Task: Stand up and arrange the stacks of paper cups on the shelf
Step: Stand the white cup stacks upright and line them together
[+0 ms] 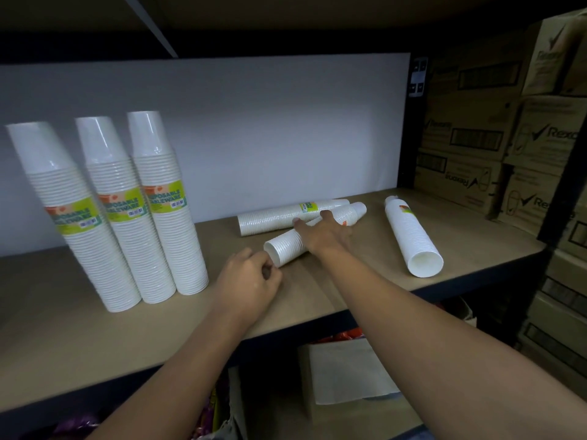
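Note:
Three wrapped stacks of white paper cups stand upright in a row at the left of the brown shelf (63, 338): the left stack (79, 223), the middle stack (127, 217) and the right stack (171, 214), each with a green label. Three more stacks lie on their sides. My right hand (324, 233) rests on top of the near lying stack (286, 247), fingers spread over it. Behind it lies the far lying stack (270, 219). My left hand (249, 285) is curled at the open mouth end of the near stack. A third lying stack (413, 236) is at the right.
A white back panel (254, 128) closes the shelf's rear. Brown cardboard boxes (508, 138) fill the right side beyond a dark upright post. Below the shelf's front edge are a white folded packet (349, 373) and coloured packaging.

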